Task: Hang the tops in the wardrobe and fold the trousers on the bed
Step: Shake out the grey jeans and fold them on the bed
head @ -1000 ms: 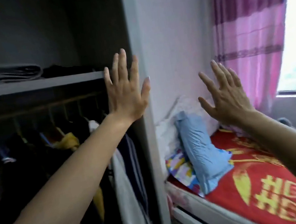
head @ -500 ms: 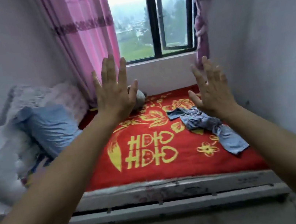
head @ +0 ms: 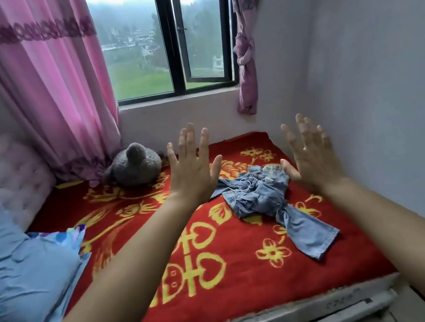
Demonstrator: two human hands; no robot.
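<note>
The trousers (head: 263, 197) are lying crumpled on the right half of the bed (head: 226, 296), their long axis running from the waistband at the far end to one leg pointing toward the near edge. The other leg is bunching up, hard to make out. The left hand (head: 192, 172) and right hand (head: 312, 157) are hovering above, fingers straight and spread, gripping nothing; the right thumb is covering part of the waistband.

The left hand (head: 194, 174) hides one end of the crumpled trousers (head: 263, 197), and the right hand (head: 313, 159) hides part of their waistband. Its fingers (head: 301, 128) are blurred. The blue pillow (head: 15, 273) is cut off by the left edge, and both forearms by the bottom.
</note>
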